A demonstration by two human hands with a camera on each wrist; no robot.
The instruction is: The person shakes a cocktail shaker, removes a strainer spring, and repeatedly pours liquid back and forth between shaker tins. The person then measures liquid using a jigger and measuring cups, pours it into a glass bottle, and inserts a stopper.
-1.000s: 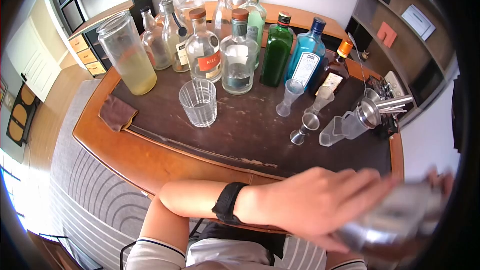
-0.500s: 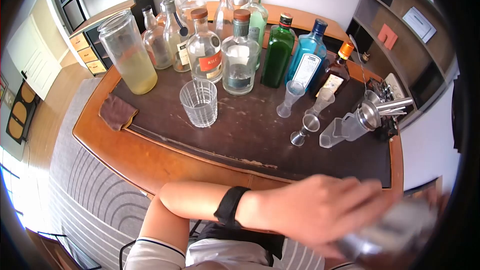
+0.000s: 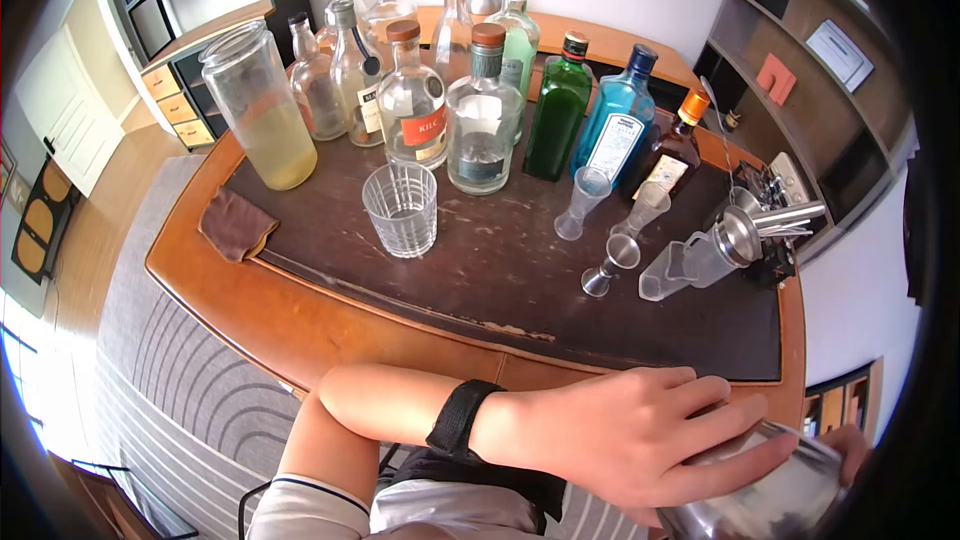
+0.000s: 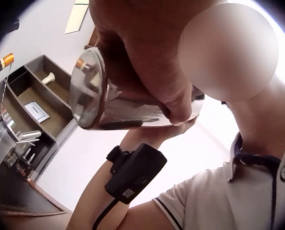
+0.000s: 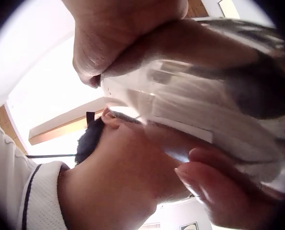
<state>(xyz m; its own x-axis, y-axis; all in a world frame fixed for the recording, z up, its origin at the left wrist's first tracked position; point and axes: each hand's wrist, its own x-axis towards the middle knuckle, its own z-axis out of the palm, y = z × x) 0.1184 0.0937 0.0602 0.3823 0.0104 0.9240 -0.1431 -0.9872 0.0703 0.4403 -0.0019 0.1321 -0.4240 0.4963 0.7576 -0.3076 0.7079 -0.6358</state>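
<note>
A shiny metal cocktail shaker [image 3: 765,490] is held between both hands at the lower right of the head view, beyond the table's front edge. My left hand [image 3: 640,440] reaches across and grips its side, fingers spread over the metal. Only part of my right hand [image 3: 852,452] shows, curled round the far end. In the left wrist view the shaker [image 4: 133,108] lies on its side, its round end [image 4: 87,88] facing left. Its curved wall [image 5: 190,96] fills much of the right wrist view.
On the dark table top [image 3: 480,290] stand a cut-glass tumbler [image 3: 400,212], a metal jigger [image 3: 610,265] and two clear jiggers [image 3: 583,205]. Several bottles [image 3: 558,120] line the back. A pitcher [image 3: 262,130] of yellowish liquid and a brown cloth [image 3: 237,224] are at left.
Both hands and the shaker sit lower in the head view than a second ago. They were blurred with motion before and look sharper now. The things on the table stay in place.
</note>
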